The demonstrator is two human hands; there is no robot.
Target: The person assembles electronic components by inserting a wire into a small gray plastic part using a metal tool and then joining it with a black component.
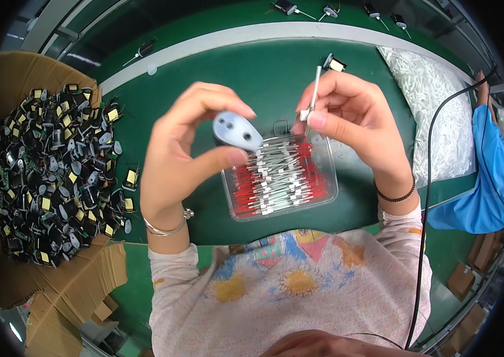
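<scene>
My left hand [171, 146] grips a small teardrop-shaped unit [237, 130] between thumb and fingers; its grey face has several dark holes, its underside is dark. In my right hand [359, 113], thumb and fingertips pinch a thin white wire lead [315, 89] with a small white connector, its end pointing up. The two pieces are apart. Below both hands sits a clear plastic tray [283, 215] with many leads [276, 175], white in the middle and red at the ends. Beyond my right hand a dark unit with a yellow pad [336, 64] lies on the green table [192, 62].
At the left, an open cardboard box [85, 271] holds a heap of dark units [55, 172]. A clear bag of small white parts [442, 119] lies at right, near blue cloth [472, 202]. A black cable [427, 208] hangs down the right side. Several units [286, 7] lie beyond the pale rail [234, 40].
</scene>
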